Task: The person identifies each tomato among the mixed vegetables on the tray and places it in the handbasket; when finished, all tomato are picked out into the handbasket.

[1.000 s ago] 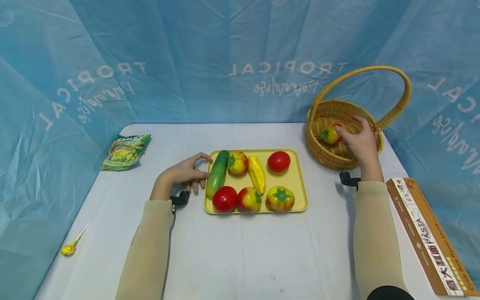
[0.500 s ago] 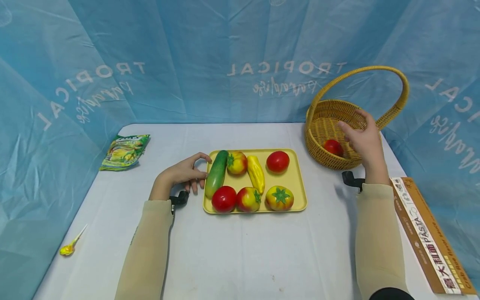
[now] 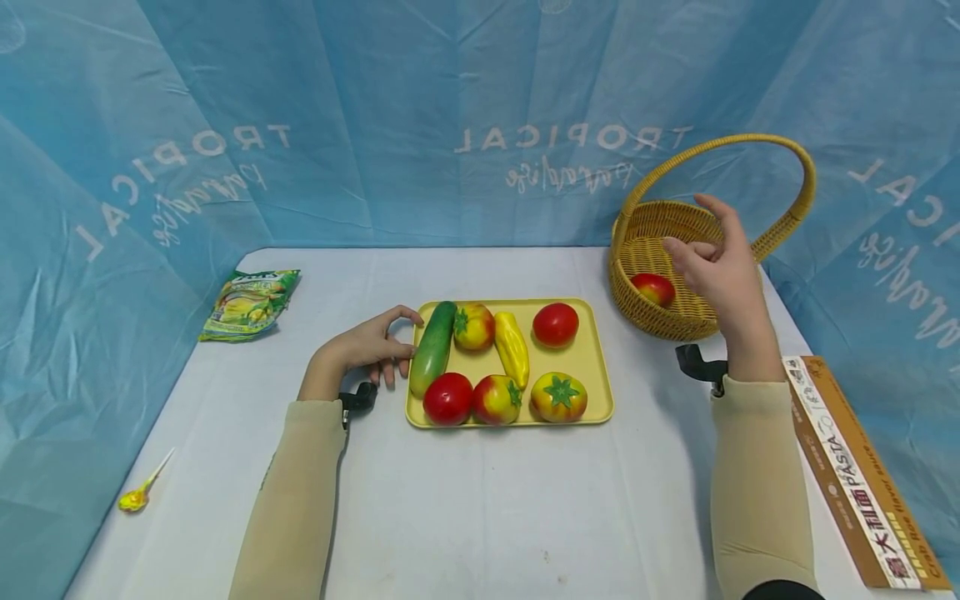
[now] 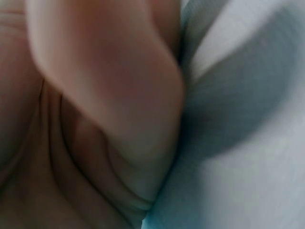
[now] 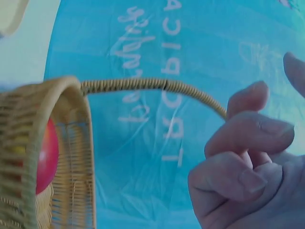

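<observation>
My right hand (image 3: 727, 275) is raised over the right side of the wicker basket (image 3: 630, 312), thumb and index finger spread, the other fingers loosely curled around nothing. Inside the basket lies a red-and-yellow toy fruit (image 3: 653, 288), apart from the hand. My left hand (image 3: 365, 343) rests at the left rim of a yellow tray (image 3: 592, 350), with thumb and index fingertip touching it near a green cucumber (image 3: 433, 350). On the tray also lie a yellow banana-like fruit (image 3: 513, 346), red tomatoes (image 3: 556, 324) and several red-yellow fruits (image 3: 559, 396). The left wrist view shows mostly blurred fingers.
A green snack bag (image 3: 251, 306) lies at the back left, and a lollipop (image 3: 138, 497) near the left edge. A long brown pasta box (image 3: 862, 475) runs along the right edge. The basket's tall handle (image 3: 720, 142) arches above it; a blue curtain (image 3: 420, 108) encloses the table.
My right hand has let go of the red-and-yellow fruit, which has rolled to the left inside the basket, and it has risen with fingers spread. The left hand has stayed put.
</observation>
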Demonstrator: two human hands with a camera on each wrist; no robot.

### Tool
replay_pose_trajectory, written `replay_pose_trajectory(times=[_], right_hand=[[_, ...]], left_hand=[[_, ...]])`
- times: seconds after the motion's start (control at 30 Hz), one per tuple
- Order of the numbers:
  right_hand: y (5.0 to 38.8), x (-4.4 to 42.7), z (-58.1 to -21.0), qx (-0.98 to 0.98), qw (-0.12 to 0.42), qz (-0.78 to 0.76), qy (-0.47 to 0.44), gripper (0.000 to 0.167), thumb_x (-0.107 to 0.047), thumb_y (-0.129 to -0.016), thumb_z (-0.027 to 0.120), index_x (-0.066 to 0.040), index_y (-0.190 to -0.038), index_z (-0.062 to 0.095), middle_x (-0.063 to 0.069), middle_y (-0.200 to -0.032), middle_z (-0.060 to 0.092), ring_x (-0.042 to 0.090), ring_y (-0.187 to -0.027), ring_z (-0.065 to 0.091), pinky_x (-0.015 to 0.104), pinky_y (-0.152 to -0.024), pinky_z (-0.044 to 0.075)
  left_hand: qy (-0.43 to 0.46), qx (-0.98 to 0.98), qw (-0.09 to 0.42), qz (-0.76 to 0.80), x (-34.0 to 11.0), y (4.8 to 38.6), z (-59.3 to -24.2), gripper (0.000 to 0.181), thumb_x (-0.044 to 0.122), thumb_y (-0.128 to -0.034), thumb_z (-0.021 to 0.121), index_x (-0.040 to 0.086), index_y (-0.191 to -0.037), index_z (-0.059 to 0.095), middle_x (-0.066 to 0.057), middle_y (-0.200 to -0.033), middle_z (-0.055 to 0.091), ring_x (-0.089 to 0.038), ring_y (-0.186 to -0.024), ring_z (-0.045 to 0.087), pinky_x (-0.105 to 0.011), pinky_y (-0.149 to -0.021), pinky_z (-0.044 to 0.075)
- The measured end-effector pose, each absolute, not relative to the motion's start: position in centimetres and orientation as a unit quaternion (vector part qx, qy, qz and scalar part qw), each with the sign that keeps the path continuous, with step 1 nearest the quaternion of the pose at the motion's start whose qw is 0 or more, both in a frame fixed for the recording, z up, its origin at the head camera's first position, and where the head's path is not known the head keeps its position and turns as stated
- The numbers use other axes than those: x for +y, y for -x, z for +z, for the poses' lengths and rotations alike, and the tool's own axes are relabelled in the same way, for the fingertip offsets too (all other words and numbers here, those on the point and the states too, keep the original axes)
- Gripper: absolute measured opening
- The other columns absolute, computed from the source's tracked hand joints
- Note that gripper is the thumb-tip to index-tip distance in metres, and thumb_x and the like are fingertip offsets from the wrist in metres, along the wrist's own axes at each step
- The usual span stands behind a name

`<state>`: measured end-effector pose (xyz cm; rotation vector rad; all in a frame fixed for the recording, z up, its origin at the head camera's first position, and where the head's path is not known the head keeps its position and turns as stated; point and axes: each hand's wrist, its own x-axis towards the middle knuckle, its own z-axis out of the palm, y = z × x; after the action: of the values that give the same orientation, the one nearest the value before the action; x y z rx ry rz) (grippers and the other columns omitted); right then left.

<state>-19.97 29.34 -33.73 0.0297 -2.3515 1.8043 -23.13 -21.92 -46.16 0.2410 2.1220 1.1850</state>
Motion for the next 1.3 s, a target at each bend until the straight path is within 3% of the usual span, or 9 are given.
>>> replay_pose_trajectory(times=[0.23, 0.43, 0.77, 1.0, 1.3], right_hand=[[20.1, 27.7, -34.0, -0.784, 0.037, 0.616, -0.068, 0.08, -0.022, -0.1, 0.074, -0.035, -0.164, 0.029, -0.003, -0.061, 0.053, 0.017, -0.048, 0.036, 0.036, -0.048, 0.031], [20.5, 26.2, -34.8, -0.808, -0.015, 0.584, -0.08, 0.083, -0.029, -0.1, 0.074, -0.038, -0.166, 0.024, -0.006, -0.067, 0.064, 0.016, -0.056, 0.05, 0.035, -0.05, 0.038], [21.5, 25.1, -37.2, -0.817, -0.151, 0.541, -0.128, 0.091, -0.028, -0.103, 0.071, -0.048, -0.166, 0.009, 0.006, -0.079, 0.063, 0.017, -0.053, 0.039, 0.035, -0.052, 0.04], [22.4, 24.8, -39.2, -0.823, -0.214, 0.509, -0.134, 0.089, -0.034, -0.103, 0.071, -0.045, -0.167, 0.011, 0.011, -0.079, 0.06, 0.018, -0.051, 0.035, 0.031, -0.051, 0.035], [23.3, 24.6, -41.9, -0.828, -0.261, 0.477, -0.135, 0.088, -0.043, -0.099, 0.075, -0.044, -0.166, 0.017, 0.011, -0.076, 0.055, 0.019, -0.052, 0.038, 0.038, -0.049, 0.034]], left_hand=[[-0.091, 0.815, 0.343, 0.458, -21.9, 23.1, -46.0, 0.054, 0.023, -0.102, 0.066, 0.026, -0.147, 0.037, -0.013, -0.079, 0.075, -0.023, -0.05, 0.069, -0.028, -0.047, 0.053], [-0.098, 0.819, 0.342, 0.45, -21.9, 23.2, -46.1, 0.056, 0.023, -0.102, 0.066, 0.023, -0.149, 0.035, -0.011, -0.078, 0.075, -0.022, -0.05, 0.069, -0.027, -0.048, 0.053], [-0.094, 0.816, 0.342, 0.457, -22.0, 23.1, -46.0, 0.054, 0.022, -0.1024, 0.065, 0.023, -0.148, 0.036, -0.012, -0.078, 0.075, -0.024, -0.05, 0.069, -0.028, -0.047, 0.053], [-0.089, 0.815, 0.343, 0.459, -21.9, 23.1, -45.9, 0.053, 0.021, -0.1022, 0.065, 0.026, -0.147, 0.037, -0.012, -0.079, 0.075, -0.023, -0.05, 0.069, -0.027, -0.047, 0.052], [-0.09, 0.818, 0.344, 0.453, -21.9, 23.1, -46.0, 0.054, 0.024, -0.102, 0.065, 0.026, -0.148, 0.036, -0.012, -0.08, 0.076, -0.022, -0.05, 0.069, -0.027, -0.048, 0.054]])
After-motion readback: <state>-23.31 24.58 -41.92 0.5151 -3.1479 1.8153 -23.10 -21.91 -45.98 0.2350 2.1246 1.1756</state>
